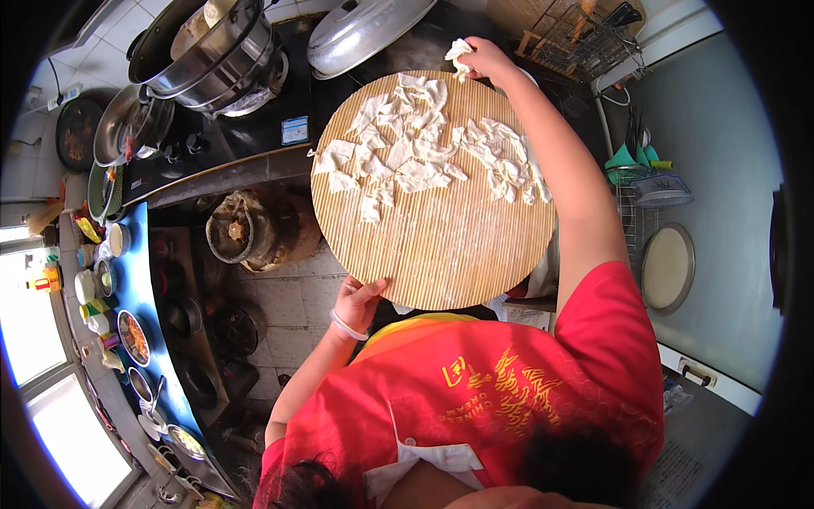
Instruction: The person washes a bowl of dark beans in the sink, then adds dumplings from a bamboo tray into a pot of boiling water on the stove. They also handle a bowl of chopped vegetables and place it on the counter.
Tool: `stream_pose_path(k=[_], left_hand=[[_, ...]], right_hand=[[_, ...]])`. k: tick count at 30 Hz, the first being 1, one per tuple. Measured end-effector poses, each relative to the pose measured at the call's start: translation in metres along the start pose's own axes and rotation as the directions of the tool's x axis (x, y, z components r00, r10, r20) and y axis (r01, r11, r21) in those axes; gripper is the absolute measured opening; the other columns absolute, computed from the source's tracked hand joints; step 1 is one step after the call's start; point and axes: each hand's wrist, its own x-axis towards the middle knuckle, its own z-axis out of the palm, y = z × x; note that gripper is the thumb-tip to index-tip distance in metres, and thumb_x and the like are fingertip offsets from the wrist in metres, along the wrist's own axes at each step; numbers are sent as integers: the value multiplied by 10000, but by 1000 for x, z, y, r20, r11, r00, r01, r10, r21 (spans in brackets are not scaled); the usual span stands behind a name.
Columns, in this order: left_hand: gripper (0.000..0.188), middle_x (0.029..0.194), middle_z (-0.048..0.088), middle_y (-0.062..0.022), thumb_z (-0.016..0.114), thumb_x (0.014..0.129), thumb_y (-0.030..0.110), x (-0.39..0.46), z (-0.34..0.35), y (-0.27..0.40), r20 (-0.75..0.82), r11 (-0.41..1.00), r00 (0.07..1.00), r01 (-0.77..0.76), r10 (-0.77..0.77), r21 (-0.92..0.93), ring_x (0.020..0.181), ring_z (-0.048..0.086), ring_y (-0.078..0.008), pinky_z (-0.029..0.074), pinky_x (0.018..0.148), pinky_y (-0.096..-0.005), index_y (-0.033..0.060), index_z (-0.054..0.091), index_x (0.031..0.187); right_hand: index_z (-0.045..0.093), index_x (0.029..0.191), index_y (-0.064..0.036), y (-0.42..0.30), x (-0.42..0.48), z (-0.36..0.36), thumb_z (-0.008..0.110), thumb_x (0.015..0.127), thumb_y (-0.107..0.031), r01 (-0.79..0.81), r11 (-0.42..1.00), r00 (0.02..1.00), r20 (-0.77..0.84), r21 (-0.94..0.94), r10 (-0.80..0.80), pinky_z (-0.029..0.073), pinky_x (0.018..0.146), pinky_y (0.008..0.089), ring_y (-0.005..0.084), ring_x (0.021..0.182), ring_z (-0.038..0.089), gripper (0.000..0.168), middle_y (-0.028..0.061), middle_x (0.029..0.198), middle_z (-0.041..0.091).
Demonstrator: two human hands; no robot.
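My left hand (360, 302), with a pale bangle at the wrist, grips the near left rim of a round tray of thin reed or bamboo strips (445, 248). Many thin, floury pieces of flat dough (413, 153) are strewn over its far half, some overlapping. A second cluster of dough pieces (499, 156) lies on the right side, partly behind my forearm. My right hand (486, 60) is past the tray's far right edge, its fingers closed on a crumpled piece of dough (459, 57). White flour dusts the near half of the tray.
Beyond the tray, a large steel pot (210, 63) stands on the black stove (254, 127), near a domed metal lid (362, 32). A gas cylinder (254, 232) is below. Bowls of food line a blue counter (143, 254) at left. A wire rack (582, 48) is at the far right.
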Motion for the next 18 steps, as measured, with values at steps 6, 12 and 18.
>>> stream_pose_path(k=[6, 12, 18], left_hand=[[372, 1163, 654, -110, 619, 856, -34, -5, 12, -4, -50, 1000, 999, -6, 6, 7, 1047, 635, -219, 496, 942, -373, -2, 565, 1222], [378, 1170, 649, -107, 613, 848, -41, -2, 13, -8, -57, 1000, 998, 9, -8, 30, 1057, 629, -235, 489, 943, -383, 1, 563, 1220], [381, 1163, 652, -102, 614, 847, -45, -1, 12, -8, -53, 1000, 999, 2, -1, 20, 1050, 632, -229, 488, 945, -376, 2, 565, 1222]], right_hand=[[566, 1128, -32, 15, 79, -7, 578, 836, 47, -66, 979, 997, -24, 191, 72, 570, 829, 345, 223, 965, 651, 303, 92, 1081, 631], [594, 1164, -5, 48, 130, -16, 577, 853, 34, -56, 940, 989, -113, 337, 100, 513, 910, 340, 195, 1015, 625, 313, 88, 1075, 634], [634, 1092, 36, 69, 161, -31, 614, 892, -48, 27, 985, 994, -110, 168, -8, 554, 841, 313, 188, 926, 669, 218, 94, 1034, 671]])
